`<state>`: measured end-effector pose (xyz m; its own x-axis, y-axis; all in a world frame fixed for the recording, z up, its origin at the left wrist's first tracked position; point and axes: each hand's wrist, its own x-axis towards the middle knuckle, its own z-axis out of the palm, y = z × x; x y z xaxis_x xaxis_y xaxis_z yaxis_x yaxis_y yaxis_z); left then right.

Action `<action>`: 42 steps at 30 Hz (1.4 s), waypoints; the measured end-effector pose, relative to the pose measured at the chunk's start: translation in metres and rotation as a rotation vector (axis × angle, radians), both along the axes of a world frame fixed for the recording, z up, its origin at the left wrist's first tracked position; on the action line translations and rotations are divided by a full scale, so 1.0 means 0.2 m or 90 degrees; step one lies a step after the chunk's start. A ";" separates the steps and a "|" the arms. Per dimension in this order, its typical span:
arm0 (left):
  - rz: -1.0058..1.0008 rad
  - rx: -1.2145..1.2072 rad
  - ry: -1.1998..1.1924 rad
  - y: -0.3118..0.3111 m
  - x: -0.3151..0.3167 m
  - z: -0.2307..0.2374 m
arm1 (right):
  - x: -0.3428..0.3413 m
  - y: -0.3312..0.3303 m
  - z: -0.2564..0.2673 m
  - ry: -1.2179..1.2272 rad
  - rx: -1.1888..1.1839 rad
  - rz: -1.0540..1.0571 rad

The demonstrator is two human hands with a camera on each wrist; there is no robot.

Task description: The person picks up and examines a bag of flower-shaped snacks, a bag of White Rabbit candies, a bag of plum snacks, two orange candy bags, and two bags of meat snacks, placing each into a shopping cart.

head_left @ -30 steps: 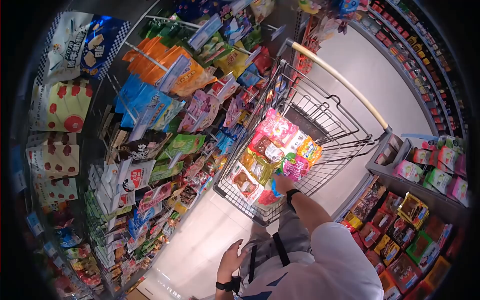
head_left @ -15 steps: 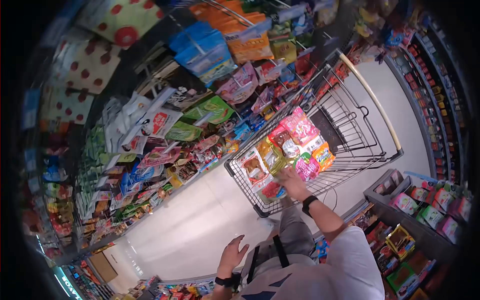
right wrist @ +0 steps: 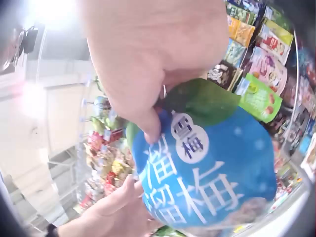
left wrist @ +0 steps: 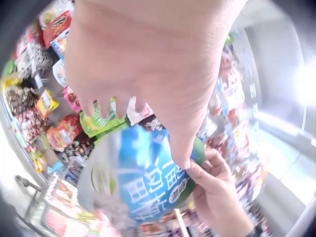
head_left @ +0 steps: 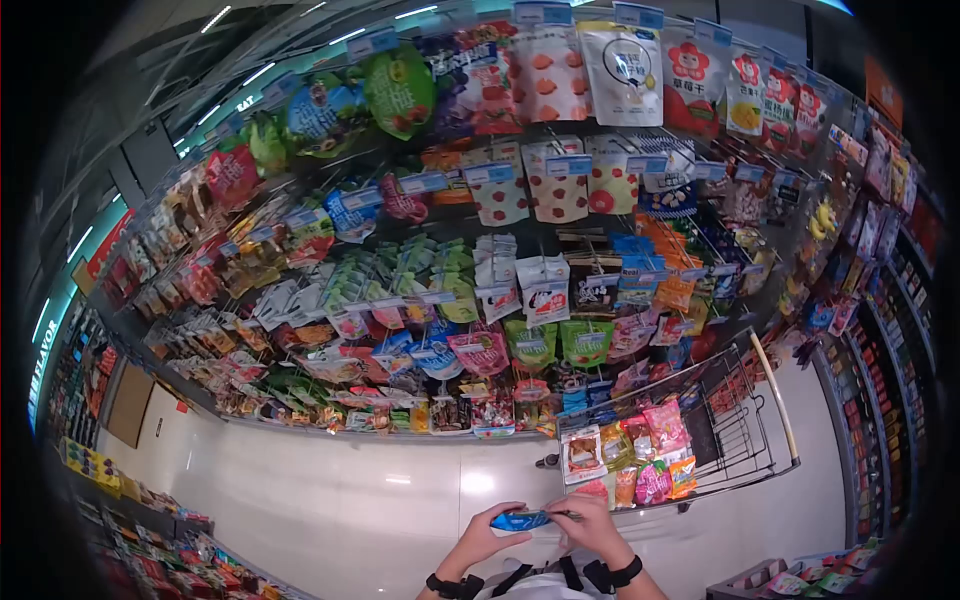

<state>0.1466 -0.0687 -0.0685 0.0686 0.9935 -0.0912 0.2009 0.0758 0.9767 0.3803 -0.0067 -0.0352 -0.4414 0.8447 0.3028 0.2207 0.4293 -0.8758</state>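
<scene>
A blue plum snack bag (right wrist: pixel 217 163) with a green top and white characters is held in front of the body by both hands. My right hand (head_left: pixel 588 525) pinches its green top, with the thumb lying on the front in the right wrist view. On the other side, my left hand (head_left: pixel 490 535) holds the bag's edge, its thumb pressed on the blue face in the left wrist view. The two thumbs come close together there. In the head view the bag shows as a narrow blue strip between the hands.
To the right stands a wire shopping cart (head_left: pixel 745 470) holding several packages, among them a pink bag (head_left: pixel 665 425) and a magenta bag (head_left: pixel 653 483). Ahead is a long rack with hanging snack bags (head_left: pixel 545 290). Pale floor (head_left: pixel 400 480) lies between rack and body.
My right hand has left the packages in the cart and now grips the blue bag before the body. My left hand, earlier holding nothing, has joined it. The head view has turned up toward the rack.
</scene>
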 end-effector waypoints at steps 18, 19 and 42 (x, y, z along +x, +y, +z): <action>0.268 0.091 -0.356 -0.50 -0.37 0.49 | -0.67 -0.52 0.36 0.423 -0.477 0.010; 0.273 0.096 -0.355 -0.52 -0.38 0.49 | -0.70 -0.53 0.39 0.416 -0.445 0.002; 0.386 0.063 -0.364 -0.64 -0.85 0.44 | -1.25 -0.51 0.29 0.420 -0.459 -0.023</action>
<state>-0.0231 -0.1961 0.0190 -0.4706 0.8748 -0.1156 -0.3758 -0.0802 0.9232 0.1305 -0.1084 0.0236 -0.3393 0.9337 -0.1143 -0.4053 -0.2548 -0.8780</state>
